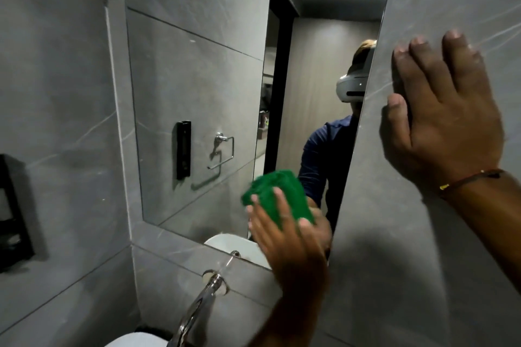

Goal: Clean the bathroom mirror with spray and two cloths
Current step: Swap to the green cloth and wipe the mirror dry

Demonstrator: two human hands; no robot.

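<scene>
The bathroom mirror [203,70] fills the middle of the head view, set into grey wall tiles. My left hand [284,245] presses a folded green cloth [277,197] flat against the mirror's lower right corner. My right hand [442,110] rests open on the grey tiled wall [423,234] just right of the mirror's edge, fingers spread, a thin cord bracelet on the wrist. No spray bottle or second cloth is in view.
A chrome wall tap [203,298] sticks out below the mirror over a white basin [135,339]. A black dispenser [12,214] hangs on the left wall. The mirror reflects a person in a headset, a towel ring and a dark doorway.
</scene>
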